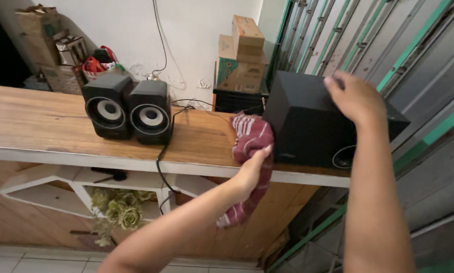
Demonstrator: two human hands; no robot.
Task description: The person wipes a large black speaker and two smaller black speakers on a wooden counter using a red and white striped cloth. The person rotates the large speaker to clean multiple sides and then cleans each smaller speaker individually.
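A large black speaker box [308,126] stands at the right end of a wooden counter [45,126]. My right hand [356,98] rests on its top edge and steadies it. My left hand [252,169] grips a red and white striped cloth [252,139] and presses it against the box's left face; the cloth's loose end hangs down past the counter's front edge. Two small black speakers [128,111] with grey cones sit side by side on the counter, left of the cloth.
A black cable [161,156] runs from the small speakers over the counter edge. Cardboard boxes [239,58] are stacked behind the counter, more boxes and bags at the back left. A metal folding gate [388,45] fills the right. Artificial flowers [120,210] lie under the counter.
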